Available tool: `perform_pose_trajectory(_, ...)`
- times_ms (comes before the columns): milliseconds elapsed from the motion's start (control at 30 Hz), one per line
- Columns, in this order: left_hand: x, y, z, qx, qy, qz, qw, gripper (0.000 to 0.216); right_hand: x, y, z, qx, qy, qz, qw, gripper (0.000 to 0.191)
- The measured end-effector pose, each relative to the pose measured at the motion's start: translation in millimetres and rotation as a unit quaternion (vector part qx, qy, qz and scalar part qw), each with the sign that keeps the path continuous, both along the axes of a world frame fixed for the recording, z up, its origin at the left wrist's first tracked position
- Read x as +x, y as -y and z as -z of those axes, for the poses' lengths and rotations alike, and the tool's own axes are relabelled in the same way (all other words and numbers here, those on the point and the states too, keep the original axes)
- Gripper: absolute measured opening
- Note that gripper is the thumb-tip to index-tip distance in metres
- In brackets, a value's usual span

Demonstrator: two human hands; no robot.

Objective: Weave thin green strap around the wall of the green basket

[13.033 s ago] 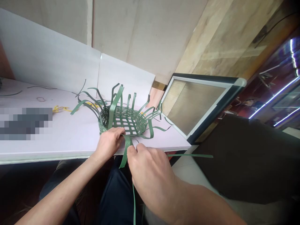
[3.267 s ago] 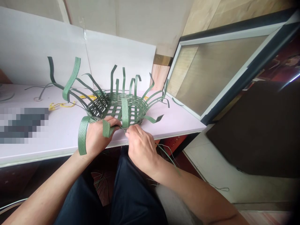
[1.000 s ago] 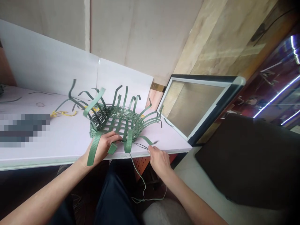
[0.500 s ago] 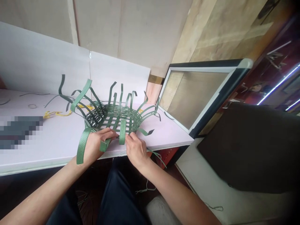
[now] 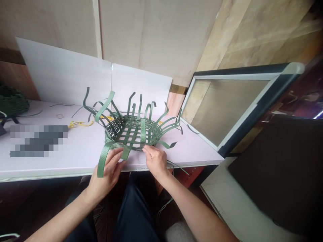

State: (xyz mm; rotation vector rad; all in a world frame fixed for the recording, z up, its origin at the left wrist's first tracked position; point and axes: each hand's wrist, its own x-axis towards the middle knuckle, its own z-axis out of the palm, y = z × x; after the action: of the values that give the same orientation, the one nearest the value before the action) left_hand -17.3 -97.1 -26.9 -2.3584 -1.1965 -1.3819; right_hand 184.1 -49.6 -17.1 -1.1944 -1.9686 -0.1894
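From my remote seat: open basket woven from dark green plastic strips, unfinished top, sits on the white tabletop near its front edge, lattice floor visible, loose strip ends sticking up and out all round. Left hand at near rim, fingers curled, thumb parted from them; I can't tell if it grips anything. Wide textured green strip droops over that hand's outer side; short green strip end just beside its fingertips. Right hand also at near rim, fingertips closed in a pinch, contents too small for me to make out. Another textured strip shows just above those fingertips. Thin green strands trail off beside the right hand. I also log yellow cord behind-left of the basket, dark-framed panel at right.
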Motion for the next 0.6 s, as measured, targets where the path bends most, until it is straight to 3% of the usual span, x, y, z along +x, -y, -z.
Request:
perform_pose_trajectory(67,8,7,4.4,0.012,0.003,-0.017,1.000,0.032,0,-2,2.9,0.008,-0.018,-0.006,1.000,0.024)
perform_pose_trajectory(133,20,8,4.2,0.007,0.004,-0.019,1.000,0.041,-1,-2,3.4,0.009,-0.028,-0.010,1.000,0.024)
perform_pose_trajectory(233,41,0,0.1,0.007,0.031,-0.023,0.999,0.057,-1,0,1.4,-0.002,-0.031,-0.005,1.000,0.023)
perform_pose_trajectory(333,57,-15,-3.8,0.008,0.022,-0.038,0.999,0.059,-2,2,-1.3,-0.017,-0.026,0.005,0.999,0.024)
perform_pose_trajectory(500,68,-37,-19.3,-0.064,0.042,-0.036,0.996,0.043,1,0,-4.6,-0.029,-0.020,0.001,0.999,0.027)
perform_pose_trajectory(600,66,-42,-35.3,-0.128,-0.019,-0.026,0.991,0.020,7,-1,-7.3,-0.050,0.001,-0.005,0.999,0.025)
